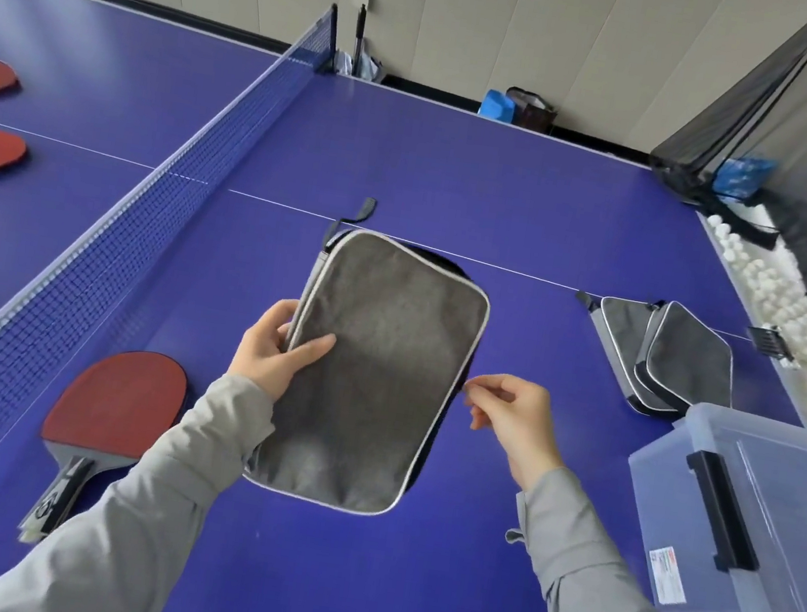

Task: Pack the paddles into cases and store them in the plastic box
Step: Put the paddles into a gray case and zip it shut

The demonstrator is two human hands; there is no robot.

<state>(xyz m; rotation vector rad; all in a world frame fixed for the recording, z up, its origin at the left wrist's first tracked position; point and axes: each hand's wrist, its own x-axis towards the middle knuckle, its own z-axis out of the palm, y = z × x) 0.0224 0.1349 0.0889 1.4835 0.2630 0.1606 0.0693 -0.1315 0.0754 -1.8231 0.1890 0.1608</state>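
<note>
On the blue table (462, 169), right in the middle, sits a grey case (372, 369). The left hand (270, 354) grips its edge at 9 o'clock, thumb on top and fingers curled round, likely to stop it sliding. The right hand (510, 419) pinches something tiny at the edge at 3 o'clock. I think it is the zip pull, ready to run the zip, but it is too small to tell. The case looks flat, soft and fuzzy, with a pale trim all round and a dark strap at 12 o'clock. A dark round bit peeks out at 1 o'clock; I cannot tell if it is a paddle. A red paddle (118, 400) waits at 8 o'clock, more cases (663, 363) lie at 3 o'clock, and the box (805, 492) stands at 4 o'clock, handy for storing.
</note>
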